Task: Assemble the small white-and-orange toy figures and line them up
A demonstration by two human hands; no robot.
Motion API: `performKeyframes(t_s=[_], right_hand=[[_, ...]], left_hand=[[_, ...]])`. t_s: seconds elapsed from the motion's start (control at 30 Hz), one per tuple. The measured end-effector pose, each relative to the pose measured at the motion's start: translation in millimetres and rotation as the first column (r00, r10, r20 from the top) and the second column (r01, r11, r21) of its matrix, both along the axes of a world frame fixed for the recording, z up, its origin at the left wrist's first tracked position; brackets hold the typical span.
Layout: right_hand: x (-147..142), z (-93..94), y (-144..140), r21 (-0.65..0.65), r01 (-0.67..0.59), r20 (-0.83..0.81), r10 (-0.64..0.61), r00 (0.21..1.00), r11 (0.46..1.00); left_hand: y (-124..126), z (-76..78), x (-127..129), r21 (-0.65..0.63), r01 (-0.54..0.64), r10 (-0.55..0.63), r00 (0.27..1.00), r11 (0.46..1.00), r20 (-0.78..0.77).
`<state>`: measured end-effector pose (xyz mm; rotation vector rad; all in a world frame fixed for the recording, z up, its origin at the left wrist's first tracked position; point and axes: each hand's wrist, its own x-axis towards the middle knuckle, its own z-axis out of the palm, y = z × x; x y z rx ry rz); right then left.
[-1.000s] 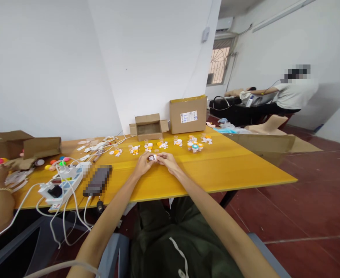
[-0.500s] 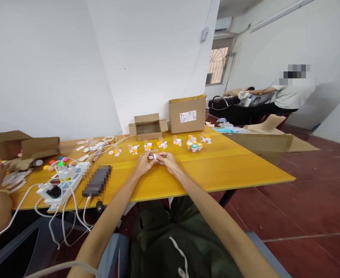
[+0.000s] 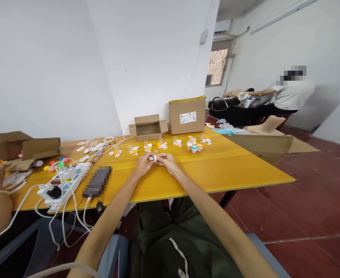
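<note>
So both hands, left hand (image 3: 143, 165) and right hand (image 3: 166, 162), meet over the yellow wooden worktop (image 3: 230, 166), fingertips pinching one tiny white-and-dark plastic piece (image 3: 153, 158) between them, probably for steadiness.

On yellow table (image 3: 230, 170): 4 cardboard boxes, 1 power strip (image 3: 62, 184), 2 hands on 1 small piece (image 3: 152, 158).

Both arms stretched forward, left hand (image 3: 142, 165) and right hand (image 3: 166, 162) meeting, fingers (image 3: 158, 156) curled and pinching together
</note>
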<state>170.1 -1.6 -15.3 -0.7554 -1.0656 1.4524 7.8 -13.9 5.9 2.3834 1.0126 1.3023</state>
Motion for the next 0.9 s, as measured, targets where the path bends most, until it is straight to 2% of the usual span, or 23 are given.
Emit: performKeyframes(t_s=[0.3, 0.63, 0.9], right_hand=[[-0.7, 1.1, -1.5, 0.014, -0.011, -0.003, 0.011, 1.0, 1.0], [0.4, 2.4, -0.4, 0.043, 0.074, 0.101, -0.078, 0.992, 0.996], [-0.1, 5.0, -4.7, 0.011, 0.067, 0.122, -0.068, 0.99, 0.998]], left_hand=[[-0.3, 0.1, -0.7, 0.005, 0.021, -0.021, 1.0, 1.0, -0.006], [9.1, -5.4, 2.6, -0.131, -0.03, 0.044, 0.994, 0.991, 0.104], [7.7, -3.7, -2.7, -0.096, -0.019, 0.028, 0.996, 0.995, 0.09]])
